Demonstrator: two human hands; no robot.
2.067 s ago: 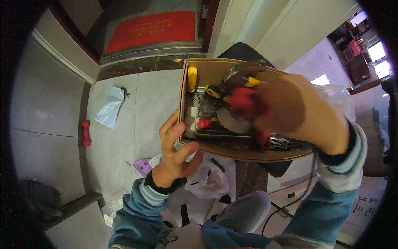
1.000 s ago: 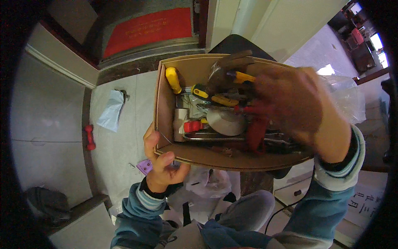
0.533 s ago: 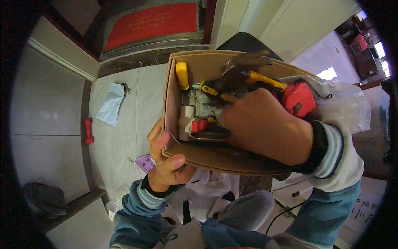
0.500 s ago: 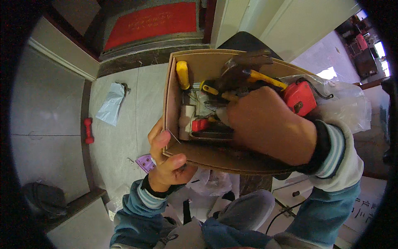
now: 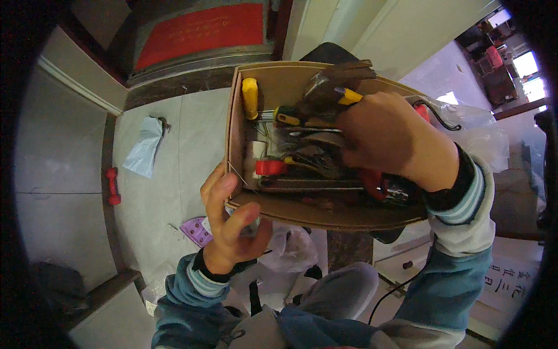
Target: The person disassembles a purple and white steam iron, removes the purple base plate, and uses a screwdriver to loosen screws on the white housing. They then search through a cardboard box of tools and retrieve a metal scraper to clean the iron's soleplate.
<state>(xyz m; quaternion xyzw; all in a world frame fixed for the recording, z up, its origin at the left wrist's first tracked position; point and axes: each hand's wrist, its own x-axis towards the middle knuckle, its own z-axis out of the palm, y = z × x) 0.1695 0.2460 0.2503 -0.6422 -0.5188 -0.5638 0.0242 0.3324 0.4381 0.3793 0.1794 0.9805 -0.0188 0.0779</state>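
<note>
A cardboard box (image 5: 325, 223) full of tools is in front of me. My left hand (image 5: 229, 232) grips its near left corner, thumb apart from the fingers around the edge; a thin metal rod (image 5: 237, 174) lies by the fingertips. My right hand (image 5: 395, 134) reaches inside with curled fingers, their tips hidden among the tools. Beside it are a hammer (image 5: 334, 81) with a yellow handle, a yellow-and-black screwdriver handle (image 5: 287, 116) and dark metal tools (image 5: 317, 157). At the box's left side are a yellow handle (image 5: 250, 96), a red piece (image 5: 271, 167) and a white roll (image 5: 257, 152).
Clear plastic bags hang over the box's right end (image 5: 476, 128) and lie below it (image 5: 290, 250). On the floor are a pale plastic bag (image 5: 144, 145), a red dumbbell (image 5: 113, 186) and a purple card (image 5: 196, 231). A red doormat (image 5: 200, 35) lies beyond.
My right hand has moved up and a little right inside the box, uncovering dark tools and a red-and-black piece. It now mostly hides the red tape measure. My left hand stays at the corner.
</note>
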